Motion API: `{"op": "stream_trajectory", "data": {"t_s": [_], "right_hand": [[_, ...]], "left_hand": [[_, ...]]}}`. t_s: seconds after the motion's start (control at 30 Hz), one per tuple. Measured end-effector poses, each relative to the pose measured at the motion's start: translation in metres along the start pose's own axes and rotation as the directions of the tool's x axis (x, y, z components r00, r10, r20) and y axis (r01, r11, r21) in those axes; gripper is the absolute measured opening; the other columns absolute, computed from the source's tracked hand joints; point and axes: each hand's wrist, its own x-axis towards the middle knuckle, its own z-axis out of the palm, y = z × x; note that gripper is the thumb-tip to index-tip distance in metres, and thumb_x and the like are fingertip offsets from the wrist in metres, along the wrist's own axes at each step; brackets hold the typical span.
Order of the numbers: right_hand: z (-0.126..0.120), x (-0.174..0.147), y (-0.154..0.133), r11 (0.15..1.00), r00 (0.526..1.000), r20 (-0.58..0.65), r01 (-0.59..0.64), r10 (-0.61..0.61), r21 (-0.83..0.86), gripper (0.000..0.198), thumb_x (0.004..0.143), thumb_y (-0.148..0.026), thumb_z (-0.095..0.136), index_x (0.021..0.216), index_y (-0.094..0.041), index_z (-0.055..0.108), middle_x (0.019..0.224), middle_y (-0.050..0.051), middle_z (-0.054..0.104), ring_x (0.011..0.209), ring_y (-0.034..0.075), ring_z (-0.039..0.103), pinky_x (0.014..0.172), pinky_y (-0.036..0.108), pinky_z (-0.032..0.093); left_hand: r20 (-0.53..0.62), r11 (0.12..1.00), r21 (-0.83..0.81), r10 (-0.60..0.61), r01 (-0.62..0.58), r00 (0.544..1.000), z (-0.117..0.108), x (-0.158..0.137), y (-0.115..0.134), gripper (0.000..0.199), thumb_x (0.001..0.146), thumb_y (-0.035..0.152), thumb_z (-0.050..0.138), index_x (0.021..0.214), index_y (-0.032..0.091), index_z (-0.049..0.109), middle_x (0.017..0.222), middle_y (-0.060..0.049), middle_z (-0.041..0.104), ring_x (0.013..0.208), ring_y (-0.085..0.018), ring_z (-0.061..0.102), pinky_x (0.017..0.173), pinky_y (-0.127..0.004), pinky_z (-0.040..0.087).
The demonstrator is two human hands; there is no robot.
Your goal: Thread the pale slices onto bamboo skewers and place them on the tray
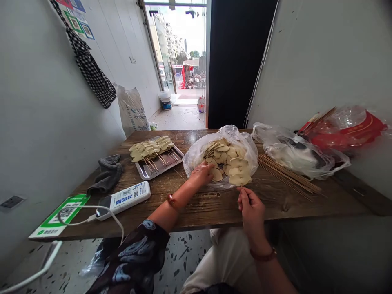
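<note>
My right hand (251, 208) is closed on the lower end of a bamboo skewer (241, 187), held upright just in front of a plastic bag. Several pale, flat, roundish slices (239, 171) are threaded on that skewer. My left hand (202, 173) reaches into the open clear plastic bag (192, 153), its curled fingers against a heap of loose pale slices (222, 152). The fingertips are partly hidden, so what they grip is unclear. To the left, a metal tray (147, 173) carries several filled skewers (151, 148) laid side by side.
Bare bamboo skewers (284, 173) lie right of the bag, beside a crumpled plastic bag (294, 153) and red packaging (352, 132). On the left are a grey cloth (107, 173), a white device (128, 198) with a cable, and a green QR card (61, 216) at the wooden table's (196, 212) edge.
</note>
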Motion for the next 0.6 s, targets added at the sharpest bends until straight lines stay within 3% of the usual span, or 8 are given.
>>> {"op": "stream_trajectory", "data": {"t_s": [0.23, 0.4, 0.6], "right_hand": [[0.001, -0.001, 0.001, 1.0, 1.0, -0.015, -0.003, 0.002, -0.03, 0.036, 0.082, -0.048, 0.062, 0.091, -0.014, 0.068, 0.058, -0.003, 0.051, 0.046, 0.008, 0.042, 0.041, 0.02, 0.036], [0.001, -0.002, 0.003, 0.999, 1.0, -0.021, -0.022, 0.021, -0.049, 0.036, 0.082, -0.048, 0.063, 0.093, -0.014, 0.069, 0.059, -0.003, 0.052, 0.047, 0.008, 0.043, 0.043, 0.021, 0.036], [0.0, -0.002, 0.005, 0.997, 1.0, -0.029, -0.01, 0.008, -0.077, 0.037, 0.082, -0.049, 0.064, 0.093, -0.014, 0.069, 0.059, -0.003, 0.053, 0.046, 0.008, 0.043, 0.043, 0.022, 0.036]], "left_hand": [[-0.114, 0.992, 0.089, 0.102, -0.093, 0.988, -0.003, -0.005, 0.004, 0.04, 0.072, 0.019, 0.062, 0.112, 0.024, 0.062, 0.122, -0.009, 0.05, 0.112, -0.027, 0.049, 0.097, -0.041, 0.042], [-0.113, 0.983, 0.116, 0.154, -0.141, 0.982, -0.006, -0.008, 0.008, 0.031, 0.079, 0.02, 0.057, 0.109, 0.024, 0.062, 0.129, -0.01, 0.047, 0.115, -0.029, 0.044, 0.097, -0.044, 0.04], [-0.12, 0.983, 0.091, 0.169, -0.158, 0.978, -0.004, -0.01, 0.011, 0.019, 0.084, 0.02, 0.052, 0.1, 0.022, 0.063, 0.122, -0.011, 0.051, 0.112, -0.027, 0.045, 0.096, -0.042, 0.039]]}}
